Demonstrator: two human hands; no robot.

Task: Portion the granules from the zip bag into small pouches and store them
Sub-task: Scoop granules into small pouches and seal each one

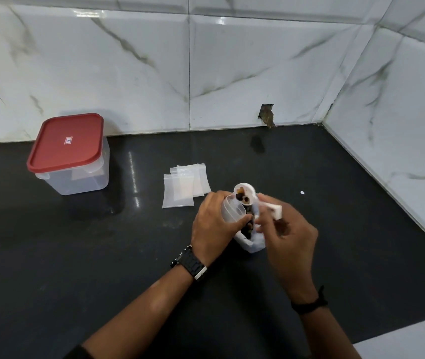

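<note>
My left hand (212, 224) pinches a small clear pouch (231, 209) and holds its mouth open. My right hand (290, 239) grips the handle of a white scoop (245, 193), whose round bowl carries dark brown granules and is tilted just above the pouch's mouth. Below and between both hands stands the clear zip bag (254, 245) on the black counter, with dark granules (247, 229) showing inside it. Several empty small pouches (184, 186) lie overlapping flat on the counter, just left of and behind my hands.
A clear plastic container with a red lid (67, 143), shut, stands at the back left of the black counter (77, 255). White marble-look tiled walls rise behind and at the right. A small white dot (302, 192) lies on the counter to the right.
</note>
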